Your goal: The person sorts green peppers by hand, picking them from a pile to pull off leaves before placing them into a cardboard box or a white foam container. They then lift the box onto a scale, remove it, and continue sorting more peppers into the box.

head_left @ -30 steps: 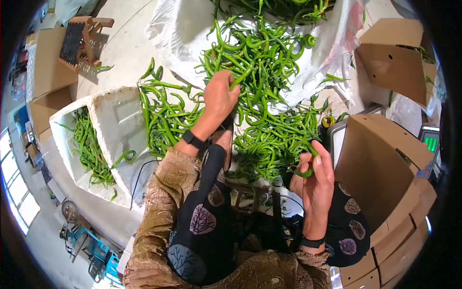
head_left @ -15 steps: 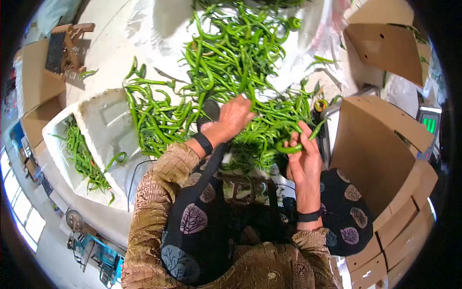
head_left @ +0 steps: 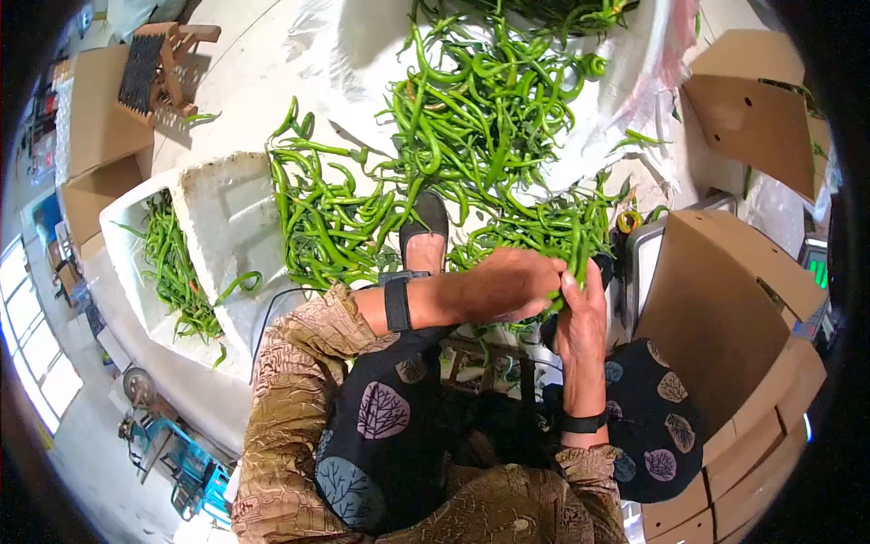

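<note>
My right hand [head_left: 580, 317] is closed around several long green chili peppers [head_left: 577, 240], which point up and away from the palm. My left hand [head_left: 507, 284] reaches across from the left, a little blurred, its fingers closed at the same peppers and meeting the right fingertips. What lies under the left palm is hidden. Just beyond both hands spreads a heap of green chili peppers [head_left: 489, 118], lying on the floor and on a white plastic sack [head_left: 362, 54].
On the left stands a white foam box [head_left: 231, 195] with discarded-looking peppers inside. Cardboard boxes [head_left: 716, 308] line the right, beside a scale display [head_left: 816, 272]. A small wooden stool [head_left: 159, 77] lies at the upper left. My shoe [head_left: 426, 213] rests among the peppers.
My left hand has moved right, from the pepper pile to my right hand. The right hand now holds peppers upright near its fingertips. The view has shifted slightly.
</note>
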Available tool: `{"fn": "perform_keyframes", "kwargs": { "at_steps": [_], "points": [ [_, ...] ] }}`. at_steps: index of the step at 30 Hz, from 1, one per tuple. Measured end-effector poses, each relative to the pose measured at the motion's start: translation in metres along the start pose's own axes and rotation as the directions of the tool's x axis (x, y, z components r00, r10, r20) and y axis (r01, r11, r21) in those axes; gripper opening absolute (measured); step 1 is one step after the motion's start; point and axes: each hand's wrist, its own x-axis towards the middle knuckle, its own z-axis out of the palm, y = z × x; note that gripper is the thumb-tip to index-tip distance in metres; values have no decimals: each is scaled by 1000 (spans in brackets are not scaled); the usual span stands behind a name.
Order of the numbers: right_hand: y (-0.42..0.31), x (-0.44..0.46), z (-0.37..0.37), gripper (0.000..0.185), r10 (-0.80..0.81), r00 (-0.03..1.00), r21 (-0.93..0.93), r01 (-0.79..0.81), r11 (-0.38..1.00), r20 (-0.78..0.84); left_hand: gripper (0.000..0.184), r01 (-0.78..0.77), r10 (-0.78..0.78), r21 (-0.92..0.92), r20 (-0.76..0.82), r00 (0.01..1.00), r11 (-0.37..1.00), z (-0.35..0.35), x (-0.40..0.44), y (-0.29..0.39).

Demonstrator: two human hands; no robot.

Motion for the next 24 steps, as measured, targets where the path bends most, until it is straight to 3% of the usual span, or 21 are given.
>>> {"fn": "perform_keyframes", "kwargs": {
  "at_steps": [2, 3, 4, 5, 7, 8, 10, 13, 14, 15, 16, 17, 18, 20, 21, 23, 24],
  "points": [
    [2, 2, -3, 42, 7, 1000, -4, -7, 1000, -29, 18, 53, -47, -125, 49, 998, 991, -8, -4, -10],
    [0, 1, -5, 38, 29, 997, 59, -25, 998, -76, 20, -135, 154, 144, -127, 980, 980, -39, 2, -15],
    [-2, 0, -4, 35, 54, 991, 122, -39, 992, -121, 20, 286, -176, 182, -459, 871, 941, -35, -4, -31],
    [-10, -3, 0, 32, 89, 987, 159, -67, 985, -133, 27, 383, -151, 282, -598, 787, 880, -52, -7, -49],
    [-5, -3, 0, 31, 90, 990, 159, -72, 985, -109, 42, 649, -334, 386, -622, 708, 656, -68, -26, -85],
    [-3, -3, 0, 31, 94, 992, 156, -80, 984, -85, 36, 745, -429, 363, -642, 636, 560, -69, -33, -97],
    [-4, -4, 5, 30, 108, 992, 152, -97, 984, -62, 28, 730, -425, 354, -633, 647, 584, -68, -41, -101],
    [-6, -6, 11, 40, 115, 993, 144, -111, 983, -20, 15, 479, -298, 110, -656, 694, 871, -54, -34, -68],
    [-8, -7, 14, 43, 135, 991, 159, -133, 978, -4, 14, 453, -402, -54, -562, 723, 890, -52, -28, -41],
    [-10, -7, 16, 46, 156, 988, 171, -156, 973, 13, 14, 297, -266, -6, -463, 846, 955, -42, -28, -35],
    [-10, -8, 18, 49, 177, 984, 182, -179, 967, 30, 16, 259, -259, -25, -195, 946, 966, -43, -24, -19],
    [-9, -8, 19, 50, 151, 986, 180, -161, 971, 69, 18, 76, -75, 1, -96, 993, 997, -41, -21, -11],
    [-7, -8, 21, 50, 151, 986, 179, -161, 971, 71, 18, 77, -76, 2, -97, 992, 997, -37, -19, -6],
    [-3, -7, 22, 51, 134, 990, 158, -140, 977, 48, 16, -7, 17, -88, 110, 994, 996, -31, -16, -1],
    [-3, -5, 19, 46, 126, 991, 104, -131, 986, 49, 14, 174, -132, -350, 143, 981, 920, -37, -18, -7],
    [0, 0, 8, 43, 113, 994, 135, -113, 984, 5, 13, 186, -175, 16, -268, 947, 982, -66, -5, -39],
    [1, 2, 6, 41, 107, 993, 162, -99, 982, -40, 13, 241, -156, 75, -572, 805, 968, -83, 0, -57]
  ]
}}
